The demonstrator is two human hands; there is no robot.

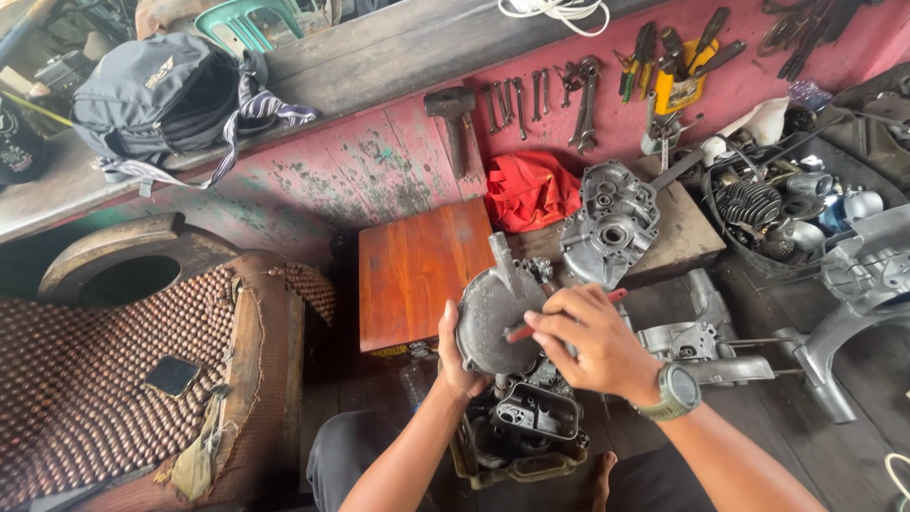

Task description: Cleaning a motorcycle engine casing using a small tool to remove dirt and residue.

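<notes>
Head view: one camera, looking down at the person's lap and the floor in front.
Left hand: left hand [462, 356] is curled around the lower left edge of the round cover [498, 318], gripping it and holding it upright.
Right hand: right hand [592, 341] is closed around a red-handled tool [559, 318], its tip against the face of the cover; a watch [675, 391] sits on that wrist.
Cover: grey, dished metal, with a stub sticking up at the top; held just above the dark engine block [517, 427] in the person's lap.
Stage: by my judgement the strip-down is well along. The cover looks free of the block, and other parts already lie apart.
Done, as it looks: a crankcase half [607, 228] rests on the wooden surface [687, 237]; another casing [701, 337] lies on the floor; a basin [768, 204] holds a finned cylinder and small parts.
Left: the block appears partly assembled; the cover is being worked on with the tool.
Around: spanners [540, 100] hang on the red wall; a red cloth [531, 190] lies beside a wooden box [417, 270].
</notes>
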